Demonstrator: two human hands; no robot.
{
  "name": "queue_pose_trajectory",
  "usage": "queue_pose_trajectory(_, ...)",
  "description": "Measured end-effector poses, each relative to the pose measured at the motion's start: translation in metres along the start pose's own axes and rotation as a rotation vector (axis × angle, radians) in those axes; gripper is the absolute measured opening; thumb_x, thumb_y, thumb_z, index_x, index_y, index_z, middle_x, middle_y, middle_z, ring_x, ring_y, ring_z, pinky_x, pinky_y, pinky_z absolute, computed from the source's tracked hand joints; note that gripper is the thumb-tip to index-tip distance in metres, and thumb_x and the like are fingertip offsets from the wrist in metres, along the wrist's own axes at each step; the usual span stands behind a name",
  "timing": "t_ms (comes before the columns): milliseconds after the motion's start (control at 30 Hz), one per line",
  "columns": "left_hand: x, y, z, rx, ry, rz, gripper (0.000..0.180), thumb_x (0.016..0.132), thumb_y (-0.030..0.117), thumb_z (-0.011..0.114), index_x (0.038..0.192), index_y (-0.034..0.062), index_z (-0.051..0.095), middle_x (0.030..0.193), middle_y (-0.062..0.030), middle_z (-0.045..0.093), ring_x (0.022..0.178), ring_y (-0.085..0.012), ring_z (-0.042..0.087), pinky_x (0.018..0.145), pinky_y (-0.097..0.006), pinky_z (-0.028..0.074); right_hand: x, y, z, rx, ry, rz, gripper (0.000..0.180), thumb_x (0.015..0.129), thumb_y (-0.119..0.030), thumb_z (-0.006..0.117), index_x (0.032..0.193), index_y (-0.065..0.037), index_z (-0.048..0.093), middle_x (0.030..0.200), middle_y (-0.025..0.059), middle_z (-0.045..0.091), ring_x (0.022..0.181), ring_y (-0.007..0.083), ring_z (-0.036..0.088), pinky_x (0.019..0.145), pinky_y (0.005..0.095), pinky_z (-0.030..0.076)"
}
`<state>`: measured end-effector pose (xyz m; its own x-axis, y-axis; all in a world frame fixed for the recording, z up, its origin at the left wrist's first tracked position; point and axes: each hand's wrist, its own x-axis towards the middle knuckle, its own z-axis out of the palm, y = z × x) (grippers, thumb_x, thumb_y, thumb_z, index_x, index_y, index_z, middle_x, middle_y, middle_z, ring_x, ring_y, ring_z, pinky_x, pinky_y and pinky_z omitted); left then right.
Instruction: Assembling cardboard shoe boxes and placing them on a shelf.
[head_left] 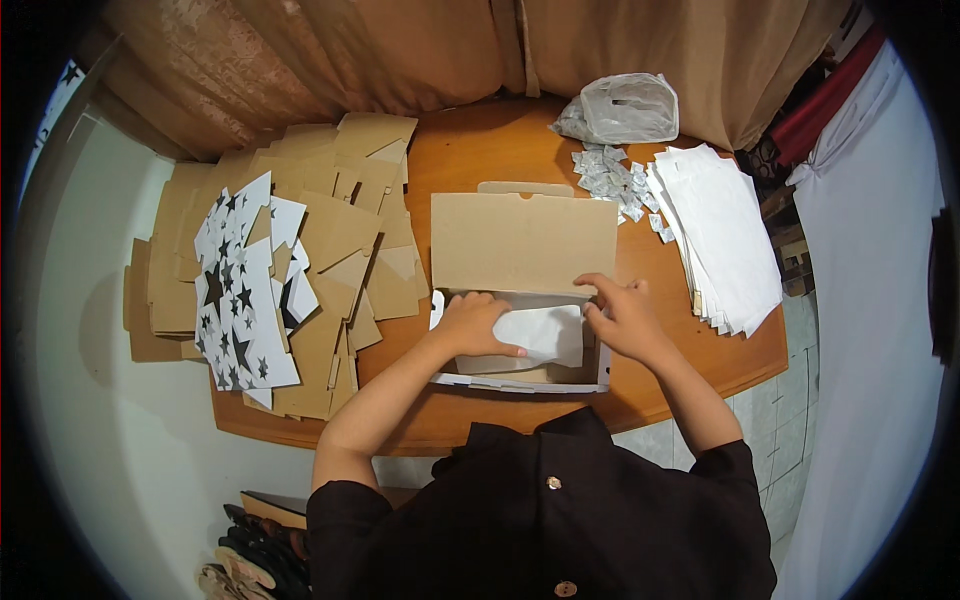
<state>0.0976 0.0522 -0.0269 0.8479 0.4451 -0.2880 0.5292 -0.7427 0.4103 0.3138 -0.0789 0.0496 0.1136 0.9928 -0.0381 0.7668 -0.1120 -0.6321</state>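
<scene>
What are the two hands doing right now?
Left hand: open, flat on the white paper in the box.
Right hand: open, fingers at the paper's edge.

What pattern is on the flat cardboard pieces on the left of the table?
The flat cardboard pieces are white with black stars, seen best in the head view. The ones beneath are plain brown.

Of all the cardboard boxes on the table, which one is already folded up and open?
The box directly in front of the person, lid raised, with both hands pressing white paper inside it. The others lie as flat, unfolded blanks piled to the left.
</scene>
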Motion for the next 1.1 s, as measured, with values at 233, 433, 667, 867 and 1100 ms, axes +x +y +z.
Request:
queue_pose_trajectory(233, -0.011, -0.003, 0.015, -0.086, 0.144, -0.044, 0.073, 0.062, 0.06, 0.069, 0.112, 0.0088, 0.06, 0.095, -0.0149, 0.063, 0.089, -0.0308, 0.059, 0.084, -0.04, 0.039, 0.002, 0.006, -0.001, -0.074, -0.228, 0.103, 0.028, 0.081, -0.013, 0.048, 0.106, -0.011, 0.059, 0.071, 0.0097, 0.064, 0.068, 0.0238, 0.06, 0.083, 0.0384, 0.029)
queue_pose_trajectory(433, -0.037, 0.018, -0.01, -0.188, -0.103, 0.182, 0.022, 0.079, 0.03, 0.064, 0.085, 0.0103, 0.07, 0.083, -0.0065, 0.066, 0.079, -0.0256, 0.06, 0.076, -0.036, 0.042, 0.019, 0.002, 0.023, 0.144, -0.492, -0.044, 0.039, 0.079, -0.008, 0.044, 0.115, -0.008, 0.058, 0.102, 0.0181, 0.061, 0.096, 0.0301, 0.059, 0.081, 0.0367, 0.042)
queue_pose_trajectory(667, -0.04, 0.023, -0.004, -0.128, -0.123, 0.229, 0.017, 0.083, 0.023, 0.057, 0.087, 0.011, 0.069, 0.082, -0.0036, 0.066, 0.082, -0.0231, 0.06, 0.079, -0.035, 0.04, 0.057, 0.047, 0.15, 0.241, -1.372, 0.021, 0.045, 0.069, -0.002, 0.046, 0.111, -0.002, 0.06, 0.106, 0.0124, 0.063, 0.095, 0.0224, 0.057, 0.085, 0.0327, 0.043)
queue_pose_trajectory(867, -0.033, 0.014, 0.007, -0.145, -0.104, 0.221, 0.019, 0.083, 0.025, 0.058, 0.085, 0.0093, 0.069, 0.077, -0.0075, 0.066, 0.075, -0.0271, 0.06, 0.074, -0.037, 0.042, 0.045, 0.084, 0.175, 0.027, -1.321, -0.162, 0.029, 0.073, -0.011, 0.045, 0.092, -0.003, 0.066, 0.076, 0.0108, 0.063, 0.057, 0.0193, 0.05, 0.048, 0.0351, 0.04)
queue_pose_trajectory(1100, -0.016, 0.008, 0.009, -0.112, -0.108, 0.241, 0.021, 0.083, 0.027, 0.058, 0.084, 0.0096, 0.069, 0.073, -0.0101, 0.065, 0.074, -0.0295, 0.061, 0.069, -0.04, 0.045, 0.042, 0.083, 0.151, 0.156, -1.177, -0.072, 0.032, 0.072, -0.011, 0.046, 0.098, -0.002, 0.061, 0.081, 0.0111, 0.064, 0.058, 0.0199, 0.053, 0.051, 0.0342, 0.042)
